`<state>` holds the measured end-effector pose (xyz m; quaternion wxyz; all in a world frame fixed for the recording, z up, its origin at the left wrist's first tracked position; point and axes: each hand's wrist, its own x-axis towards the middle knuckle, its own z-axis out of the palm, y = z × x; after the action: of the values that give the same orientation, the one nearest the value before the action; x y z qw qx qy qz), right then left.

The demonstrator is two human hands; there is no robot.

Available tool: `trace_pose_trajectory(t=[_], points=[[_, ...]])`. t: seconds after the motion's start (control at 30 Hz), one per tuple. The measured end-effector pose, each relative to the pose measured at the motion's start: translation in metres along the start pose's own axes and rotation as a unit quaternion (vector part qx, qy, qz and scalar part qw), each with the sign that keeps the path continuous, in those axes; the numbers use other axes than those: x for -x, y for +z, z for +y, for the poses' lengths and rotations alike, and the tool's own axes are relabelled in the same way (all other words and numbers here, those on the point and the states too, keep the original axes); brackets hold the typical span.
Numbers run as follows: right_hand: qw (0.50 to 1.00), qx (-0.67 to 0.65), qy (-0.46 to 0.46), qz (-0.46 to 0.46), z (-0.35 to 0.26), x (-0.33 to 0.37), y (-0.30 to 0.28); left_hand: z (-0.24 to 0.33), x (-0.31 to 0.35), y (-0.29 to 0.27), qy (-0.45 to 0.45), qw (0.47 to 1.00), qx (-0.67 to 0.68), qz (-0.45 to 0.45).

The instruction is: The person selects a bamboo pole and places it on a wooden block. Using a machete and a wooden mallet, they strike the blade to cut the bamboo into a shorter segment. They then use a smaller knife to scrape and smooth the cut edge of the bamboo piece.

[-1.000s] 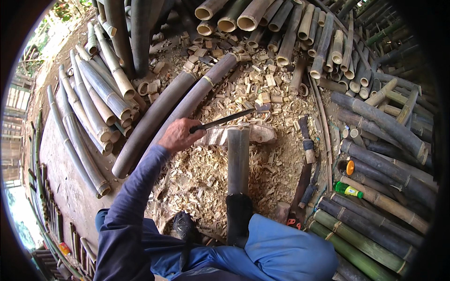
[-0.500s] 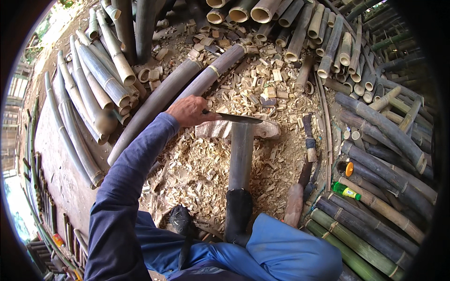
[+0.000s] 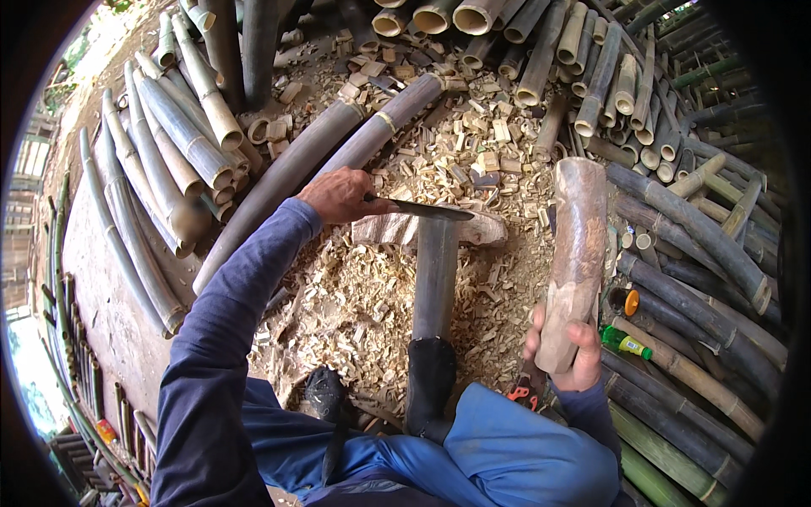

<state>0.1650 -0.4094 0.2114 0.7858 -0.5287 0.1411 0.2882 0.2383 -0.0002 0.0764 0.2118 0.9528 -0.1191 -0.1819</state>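
Note:
My left hand [image 3: 342, 196] is closed round the handle of a dark knife [image 3: 427, 210]. Its blade lies across the upper end of an upright-lying bamboo piece [image 3: 436, 279], which rests against a pale, rough wooden block [image 3: 384, 231]. Black footwear [image 3: 430, 363] covers my foot, against the bamboo's near end. On the right, my right hand [image 3: 579, 353] grips the narrow end of a thick wooden mallet [image 3: 578, 224]. The mallet is raised and apart from the blade, its broad end pointing away from me.
Wood chips [image 3: 346, 287] cover the ground. Two long bamboo poles [image 3: 291, 177] lie beyond my left arm. Bamboo stacks stand left and far, and more poles [image 3: 676, 313] lie right, with a green bottle [image 3: 625, 341] among them. Orange-handled shears [image 3: 522, 395] lie near my right knee.
My right hand has come into view gripping the mallet, which was lying on the ground at the right and is now lifted. The left hand and knife have barely moved.

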Motion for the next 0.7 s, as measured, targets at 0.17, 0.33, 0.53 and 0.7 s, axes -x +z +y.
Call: trace_pose_trajectory(t=[0.17,0.33,0.53,0.7], points=[[0.983,0.178,0.034,-0.028,-0.041,-0.013,0.021,-0.01,0.0,0.013,0.011,0.999,-0.02,0.026],[0.937,0.325,-0.113,-0.061,-0.09,-0.027,0.043,-0.001,0.013,0.019,-0.046,0.997,-0.056,0.012],[0.819,0.486,-0.304,0.035,-0.004,-0.111,0.011,0.02,0.007,0.009,-0.029,0.997,-0.065,0.007],[0.738,0.663,0.035,-0.121,-0.065,-0.153,0.022,0.005,0.009,0.014,-0.036,0.997,-0.072,-0.009]])
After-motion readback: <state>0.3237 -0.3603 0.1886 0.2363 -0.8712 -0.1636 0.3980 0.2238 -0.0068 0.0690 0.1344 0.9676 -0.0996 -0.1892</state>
